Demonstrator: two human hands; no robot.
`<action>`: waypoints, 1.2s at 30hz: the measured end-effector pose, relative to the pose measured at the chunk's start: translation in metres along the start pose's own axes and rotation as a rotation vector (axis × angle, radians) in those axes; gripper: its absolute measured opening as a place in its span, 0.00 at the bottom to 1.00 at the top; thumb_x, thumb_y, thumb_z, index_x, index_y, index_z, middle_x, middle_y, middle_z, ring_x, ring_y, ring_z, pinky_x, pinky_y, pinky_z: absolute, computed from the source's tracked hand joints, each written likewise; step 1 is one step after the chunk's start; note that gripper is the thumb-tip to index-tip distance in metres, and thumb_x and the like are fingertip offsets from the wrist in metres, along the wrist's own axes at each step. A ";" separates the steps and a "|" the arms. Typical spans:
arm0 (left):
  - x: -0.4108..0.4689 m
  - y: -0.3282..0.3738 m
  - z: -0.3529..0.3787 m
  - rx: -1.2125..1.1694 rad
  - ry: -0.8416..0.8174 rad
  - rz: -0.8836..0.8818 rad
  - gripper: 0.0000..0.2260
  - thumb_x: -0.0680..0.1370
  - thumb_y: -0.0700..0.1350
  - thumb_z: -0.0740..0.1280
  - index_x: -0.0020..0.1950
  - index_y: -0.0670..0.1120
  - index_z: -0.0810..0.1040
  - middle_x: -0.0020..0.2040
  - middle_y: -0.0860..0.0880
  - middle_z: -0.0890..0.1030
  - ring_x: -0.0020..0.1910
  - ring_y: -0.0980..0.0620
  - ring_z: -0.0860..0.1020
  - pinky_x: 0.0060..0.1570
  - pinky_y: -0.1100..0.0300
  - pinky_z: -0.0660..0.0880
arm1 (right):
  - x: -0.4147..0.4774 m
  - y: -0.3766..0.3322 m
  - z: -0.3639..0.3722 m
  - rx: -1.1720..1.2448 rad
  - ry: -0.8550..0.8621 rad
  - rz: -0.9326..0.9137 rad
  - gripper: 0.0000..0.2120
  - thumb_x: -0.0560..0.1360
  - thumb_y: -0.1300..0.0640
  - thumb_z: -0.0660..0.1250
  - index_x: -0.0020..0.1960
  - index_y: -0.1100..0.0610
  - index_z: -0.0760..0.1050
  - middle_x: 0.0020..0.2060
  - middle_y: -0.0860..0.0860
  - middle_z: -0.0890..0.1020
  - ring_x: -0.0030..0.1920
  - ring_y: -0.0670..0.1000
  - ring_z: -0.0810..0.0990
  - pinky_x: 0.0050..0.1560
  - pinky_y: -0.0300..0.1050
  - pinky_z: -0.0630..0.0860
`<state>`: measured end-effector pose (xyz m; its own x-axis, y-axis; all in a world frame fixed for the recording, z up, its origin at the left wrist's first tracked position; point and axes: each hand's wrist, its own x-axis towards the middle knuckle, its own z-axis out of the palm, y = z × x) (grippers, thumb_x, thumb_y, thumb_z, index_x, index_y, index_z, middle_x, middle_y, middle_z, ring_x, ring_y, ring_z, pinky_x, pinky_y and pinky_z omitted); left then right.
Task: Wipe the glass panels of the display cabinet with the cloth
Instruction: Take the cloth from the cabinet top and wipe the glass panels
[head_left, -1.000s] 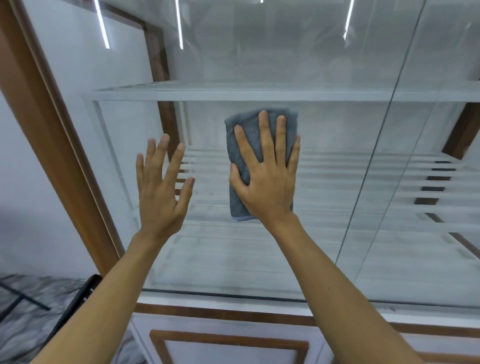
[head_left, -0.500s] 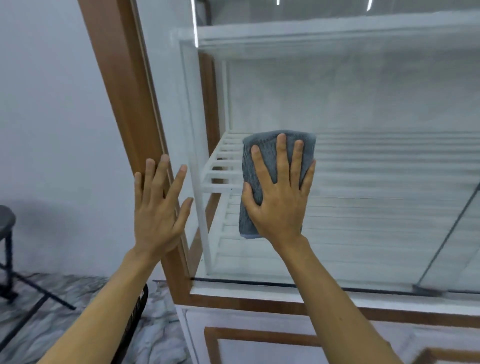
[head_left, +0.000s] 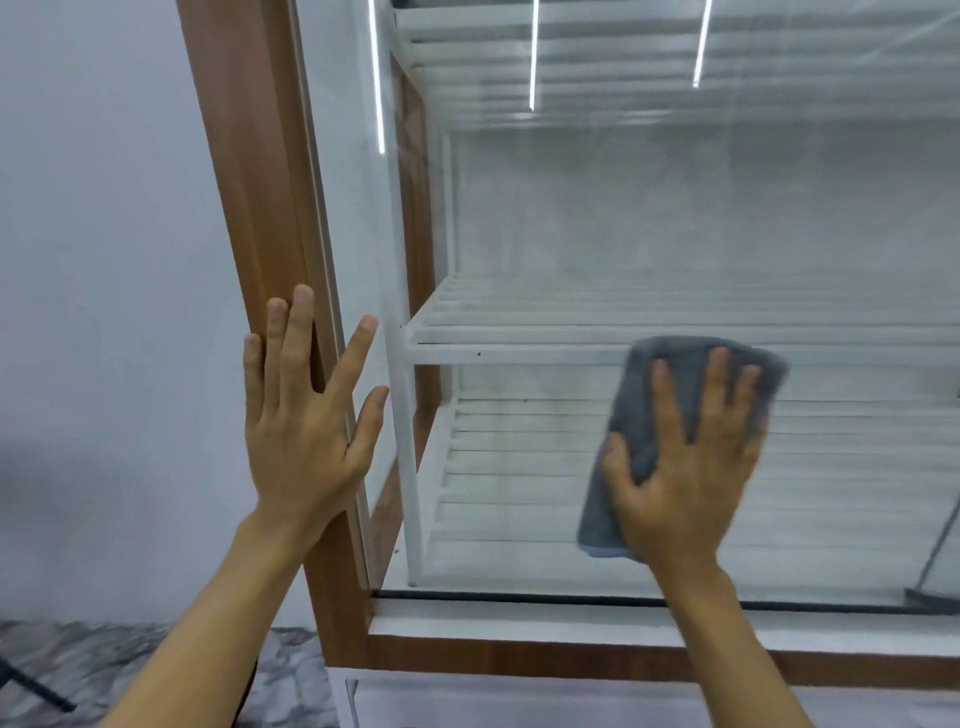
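White wall fills the left of the view, with marbled floor (head_left: 62, 670) low down, and the cabinet's brown frame (head_left: 260, 182) rises beside it. My right hand (head_left: 685, 467) lies flat, fingers spread, pressing the grey cloth (head_left: 644, 400) against the glass (head_left: 675, 218) at the level of the lower shelves (head_left: 571, 332); it is a flat press, not a closed grip. My left hand (head_left: 301, 415) is open and empty, fingers spread over the frame's edge, seemingly to steady me. I judge the wiping to be mid-way on this panel: the cloth sits low and right of the frame. I cannot tell clean glass from unwiped. Glass above the cloth, the strip by the frame and the next panel at the right may remain.
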<state>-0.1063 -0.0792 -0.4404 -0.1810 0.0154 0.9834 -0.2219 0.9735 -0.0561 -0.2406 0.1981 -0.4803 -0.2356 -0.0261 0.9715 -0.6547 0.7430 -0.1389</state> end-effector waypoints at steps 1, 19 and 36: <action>0.000 0.000 0.000 -0.004 0.005 -0.004 0.24 0.86 0.55 0.57 0.80 0.49 0.66 0.82 0.39 0.55 0.84 0.47 0.46 0.82 0.46 0.44 | 0.007 0.012 -0.005 -0.004 0.023 0.035 0.33 0.78 0.45 0.62 0.80 0.53 0.60 0.80 0.59 0.54 0.80 0.62 0.49 0.79 0.67 0.49; 0.001 0.000 -0.003 -0.050 0.009 -0.013 0.23 0.86 0.55 0.58 0.79 0.46 0.68 0.81 0.40 0.56 0.84 0.49 0.46 0.82 0.47 0.46 | 0.088 -0.148 0.030 0.102 -0.024 -0.243 0.31 0.79 0.42 0.62 0.79 0.50 0.62 0.79 0.60 0.61 0.79 0.63 0.54 0.79 0.66 0.46; 0.000 0.000 -0.001 -0.052 0.015 -0.024 0.24 0.85 0.57 0.59 0.79 0.48 0.68 0.81 0.41 0.58 0.84 0.48 0.48 0.82 0.47 0.45 | 0.043 -0.013 -0.005 -0.017 -0.006 -0.057 0.33 0.78 0.45 0.63 0.80 0.51 0.60 0.80 0.60 0.58 0.80 0.63 0.51 0.78 0.67 0.50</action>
<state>-0.1058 -0.0793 -0.4400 -0.1621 -0.0048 0.9868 -0.1758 0.9841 -0.0240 -0.2384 0.1912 -0.4362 -0.2027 -0.0725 0.9766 -0.6546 0.7517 -0.0801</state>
